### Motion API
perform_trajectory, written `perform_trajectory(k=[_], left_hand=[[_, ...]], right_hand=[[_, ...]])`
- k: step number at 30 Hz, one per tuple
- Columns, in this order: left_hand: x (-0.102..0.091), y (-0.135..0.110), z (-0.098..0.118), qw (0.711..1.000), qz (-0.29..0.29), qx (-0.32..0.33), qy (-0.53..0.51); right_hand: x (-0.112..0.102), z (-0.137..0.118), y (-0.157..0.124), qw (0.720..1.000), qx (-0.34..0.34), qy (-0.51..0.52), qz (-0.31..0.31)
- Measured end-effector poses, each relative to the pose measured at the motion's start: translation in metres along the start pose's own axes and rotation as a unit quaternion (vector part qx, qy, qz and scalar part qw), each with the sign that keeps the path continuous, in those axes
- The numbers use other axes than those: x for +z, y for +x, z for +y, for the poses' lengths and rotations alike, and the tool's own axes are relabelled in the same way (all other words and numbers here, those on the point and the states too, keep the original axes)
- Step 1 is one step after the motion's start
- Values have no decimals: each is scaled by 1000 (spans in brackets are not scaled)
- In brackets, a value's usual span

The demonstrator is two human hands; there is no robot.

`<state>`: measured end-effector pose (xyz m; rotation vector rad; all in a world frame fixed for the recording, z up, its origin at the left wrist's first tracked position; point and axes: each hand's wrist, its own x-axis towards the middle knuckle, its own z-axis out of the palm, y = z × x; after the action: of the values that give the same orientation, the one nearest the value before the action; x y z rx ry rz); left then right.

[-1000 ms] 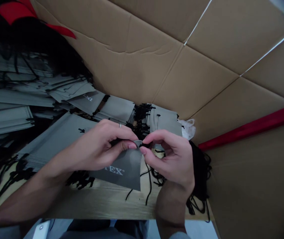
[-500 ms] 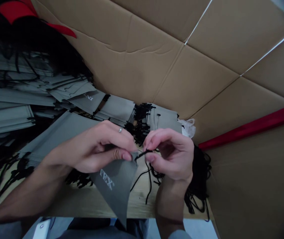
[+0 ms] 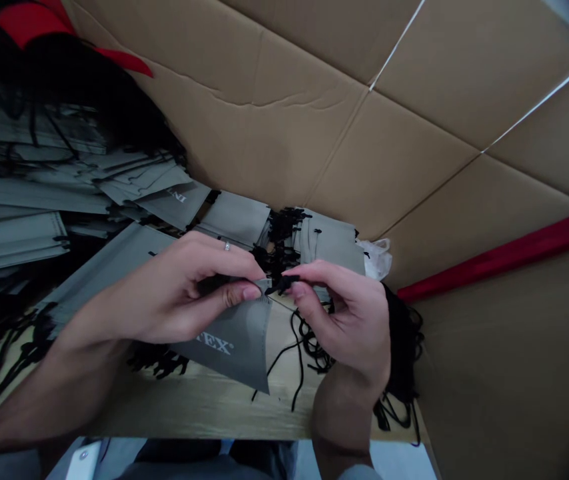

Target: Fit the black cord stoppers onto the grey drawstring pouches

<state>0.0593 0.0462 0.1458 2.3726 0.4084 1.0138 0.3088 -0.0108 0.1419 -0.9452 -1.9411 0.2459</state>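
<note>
Head view. Sees heaped gray bags [image 3: 19, 240] far left; pinches a lettered bag [image 3: 244, 343] by one corner, over the table [image 3: 204, 410], in left hand [image 3: 179, 287] (ring [image 3: 227, 246] on); pinches black cord [image 3: 284, 285] there, fingertips closed, in right hand [image 3: 347, 313].

Clock centred on the held pouch [image 3: 237, 340], over the table [image 3: 204, 410]. Left hand [image 3: 179, 293] at 10, on its top edge. Right hand [image 3: 347, 310] at 2 to 3, on the cord [image 3: 284, 284] at the pouch's 1 o'clock corner. Left stack [image 3: 109, 267] at 10, partly under left forearm; pile [image 3: 59, 190] beyond, heap [image 3: 119, 107] over that at 11. Back stack [image 3: 239, 215] at 12. Right stack [image 3: 332, 233] at 1 to 2, bag [image 3: 379, 259] just beside it at 2. On table at 3: loose cords [image 3: 300, 375], bundle [image 3: 400, 353] farther out. Cardboard [image 3: 289, 133] behind, 11 to 3.
</note>
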Motion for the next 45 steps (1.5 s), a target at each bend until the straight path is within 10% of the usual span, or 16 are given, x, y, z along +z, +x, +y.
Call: perform_trajectory(k=[11,23,45], left_hand=[[4,1,11,999,-12,-45,27],[53,5,3,963,265,12,48],[40,1,-1,981,187,-6,50]], right_hand=[[6,-3,-1,998,16,26,53],[16,-11,1,996,13,-2,91],[6,-6,-4,998,34,21,54]])
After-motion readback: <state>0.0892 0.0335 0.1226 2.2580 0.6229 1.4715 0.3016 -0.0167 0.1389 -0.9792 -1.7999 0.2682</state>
